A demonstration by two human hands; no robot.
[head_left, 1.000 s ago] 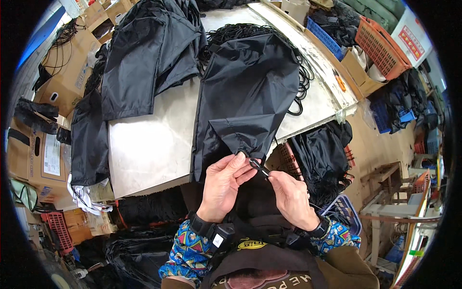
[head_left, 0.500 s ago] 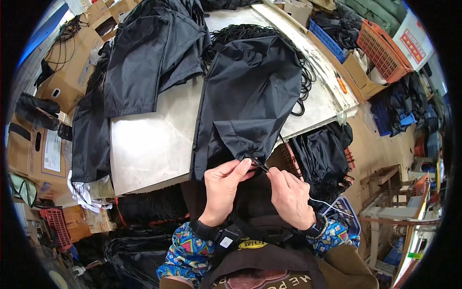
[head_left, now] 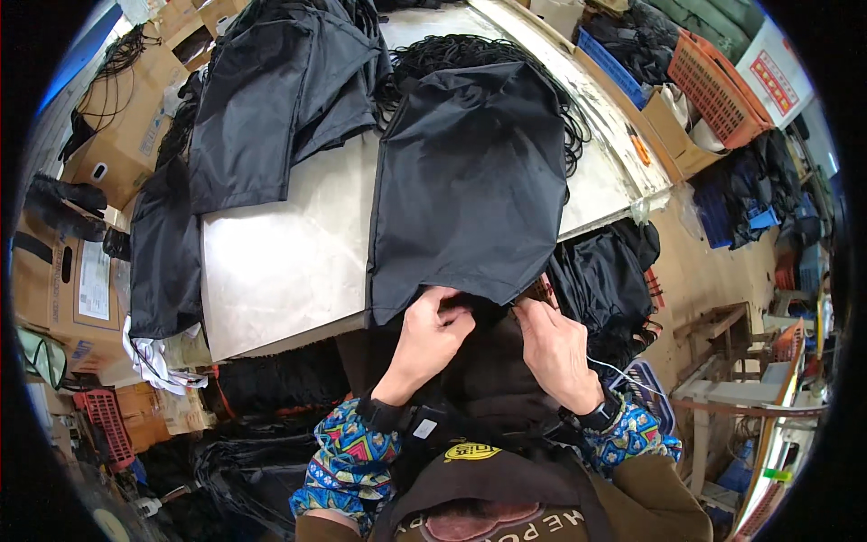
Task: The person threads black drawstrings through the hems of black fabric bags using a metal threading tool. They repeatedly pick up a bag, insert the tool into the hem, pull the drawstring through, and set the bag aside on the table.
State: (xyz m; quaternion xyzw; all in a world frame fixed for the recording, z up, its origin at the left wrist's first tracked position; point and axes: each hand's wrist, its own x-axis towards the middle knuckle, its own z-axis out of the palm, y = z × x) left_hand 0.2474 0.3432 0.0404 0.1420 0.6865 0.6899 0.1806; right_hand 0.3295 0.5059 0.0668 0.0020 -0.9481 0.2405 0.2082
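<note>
A black fabric bag (head_left: 470, 181) lies spread over the table, its near edge hanging slightly over the front. At that edge my left hand (head_left: 431, 339) has its fingers curled and closed against the cloth; what sits between them is hidden. My right hand (head_left: 553, 348) pinches the bag's near right corner between thumb and fingers. Beyond the bag lies a heap of black cords (head_left: 461, 54), partly covered by it.
Left on the table (head_left: 280, 262) are stacked black fabric pieces (head_left: 244, 117). Below the right edge stands a crate of black cloth (head_left: 605, 280). An orange cutter (head_left: 639, 147) lies on the table's right rail. Cardboard boxes (head_left: 117, 117) stand left, an orange basket (head_left: 718, 90) far right.
The bag's gathered near part has opened out and lies flatter. My hands have drawn apart, from close together at a dark cord to separate spots along the bag's edge.
</note>
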